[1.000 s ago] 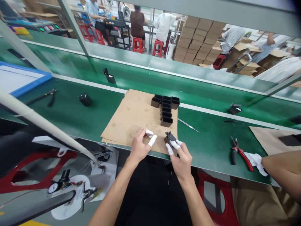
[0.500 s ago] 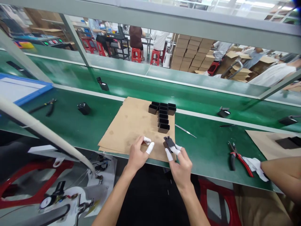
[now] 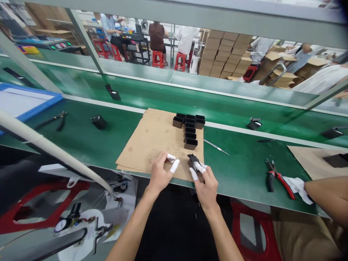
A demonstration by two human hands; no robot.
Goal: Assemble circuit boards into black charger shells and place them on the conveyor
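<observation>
Two hands: both mine, low over the near edge of the cardboard sheet point(image 3: 152, 139)
Right hand point(image 3: 207, 183): I've got it clamped on a small black part point(image 3: 192, 160), white-capped fingertips point(image 3: 194, 174) pinching it
Left hand point(image 3: 160, 173): fingers curled together, capped tips point(image 3: 174, 165) resting on the cardboard, holding nothing I can see
Black part: just beside the nearest box of the black box cluster point(image 3: 190, 128)
Worktop point(image 3: 239, 166): green; tweezers point(image 3: 216, 146) to the right, red-handled pliers point(image 3: 277, 177) well apart

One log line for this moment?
right hand: holds small black part | left hand: empty, over cardboard sheet | black housings: stacked behind
</observation>
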